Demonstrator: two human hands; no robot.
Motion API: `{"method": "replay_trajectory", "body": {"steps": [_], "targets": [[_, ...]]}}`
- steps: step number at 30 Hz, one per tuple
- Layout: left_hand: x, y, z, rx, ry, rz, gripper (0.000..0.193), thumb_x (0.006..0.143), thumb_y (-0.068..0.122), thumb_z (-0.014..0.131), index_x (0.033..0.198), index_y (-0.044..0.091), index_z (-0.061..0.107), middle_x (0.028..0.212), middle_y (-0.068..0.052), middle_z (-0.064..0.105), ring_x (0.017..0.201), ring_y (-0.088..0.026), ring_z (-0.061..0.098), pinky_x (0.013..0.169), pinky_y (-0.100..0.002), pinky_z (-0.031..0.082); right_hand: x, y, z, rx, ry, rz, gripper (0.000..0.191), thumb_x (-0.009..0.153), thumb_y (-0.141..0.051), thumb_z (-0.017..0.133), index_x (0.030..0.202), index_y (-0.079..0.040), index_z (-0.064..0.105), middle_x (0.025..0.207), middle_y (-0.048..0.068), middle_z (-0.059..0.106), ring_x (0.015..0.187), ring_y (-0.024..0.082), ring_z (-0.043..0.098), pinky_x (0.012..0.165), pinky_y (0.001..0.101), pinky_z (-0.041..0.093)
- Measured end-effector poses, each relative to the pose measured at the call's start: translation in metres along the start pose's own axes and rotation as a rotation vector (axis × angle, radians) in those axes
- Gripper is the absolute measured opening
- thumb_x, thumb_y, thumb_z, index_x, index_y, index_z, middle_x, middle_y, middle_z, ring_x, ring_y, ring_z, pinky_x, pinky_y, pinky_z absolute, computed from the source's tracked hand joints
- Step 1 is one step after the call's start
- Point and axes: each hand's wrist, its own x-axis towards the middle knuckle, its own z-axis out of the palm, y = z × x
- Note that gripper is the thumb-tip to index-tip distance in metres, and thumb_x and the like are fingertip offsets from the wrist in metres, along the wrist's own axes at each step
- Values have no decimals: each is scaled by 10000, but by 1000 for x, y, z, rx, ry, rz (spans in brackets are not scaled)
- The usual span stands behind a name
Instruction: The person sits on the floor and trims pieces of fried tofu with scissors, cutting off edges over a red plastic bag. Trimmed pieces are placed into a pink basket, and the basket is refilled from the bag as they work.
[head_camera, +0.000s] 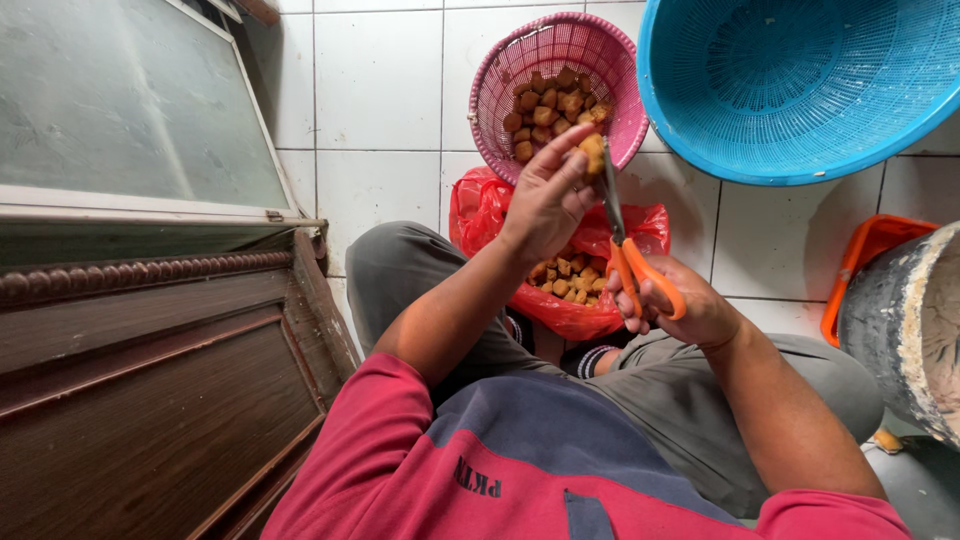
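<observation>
while the left hand (545, 205) pinches a fried tofu cube (593, 152) between fingertips, the right hand (680, 305) is closed through the orange scissors (628, 250) handles, blades at the cube. cube is held above a red plastic bag (480, 205) of cubes; pink basket (500, 75) of cubes just beyond, on white tile floor (380, 90).

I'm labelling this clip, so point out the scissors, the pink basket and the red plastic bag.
scissors (648, 280): head view, orange handle loop
pink basket (500, 70): head view, bare left wall
red plastic bag (478, 205): head view, upper left edge
</observation>
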Motion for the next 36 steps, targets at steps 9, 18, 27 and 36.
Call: {"method": "replay_trajectory", "body": {"steps": [9, 18, 27, 36], "targets": [[-12, -3, 11, 164, -167, -46, 695, 1129, 8, 624, 1684, 117, 219, 1215, -116, 642, 1097, -133, 628, 946, -276, 543, -7, -3, -2, -63, 35, -29, 523, 898, -477, 735, 1127, -25, 605, 799, 39, 629, 634, 130, 633, 533, 254, 489], [60, 10, -53, 728, 368, 144, 796, 1025, 275, 685, 1590, 102, 150, 1356, -116, 588, 1256, -242, 641, 1053, -352, 556, -17, -14, -4, 6, 306, -220, 277, 1041, -292, 655, 1124, -31, 608, 846, 43, 632, 690, 145, 646, 563, 271, 502], [-21, -66, -105, 2373, -66, -385, 410, 775, 249, 747, 1146, 125, 622, 1066, -234, 668, 888, -390, 706, 697, -481, 604, -28, -26, -1, 4, 351, -341, 307, 1070, -326, 653, 1160, -39, 596, 890, 35, 621, 754, 151, 637, 631, 270, 500], [-10, -109, -87, 2124, 53, -389, 421, 913, 418, 772, 1113, 81, 621, 1083, -194, 730, 1015, -398, 706, 853, -506, 583, -33, -22, -11, -77, 376, -333, 289, 1043, -303, 660, 1129, -32, 604, 848, 34, 623, 730, 142, 636, 630, 285, 509]]}}
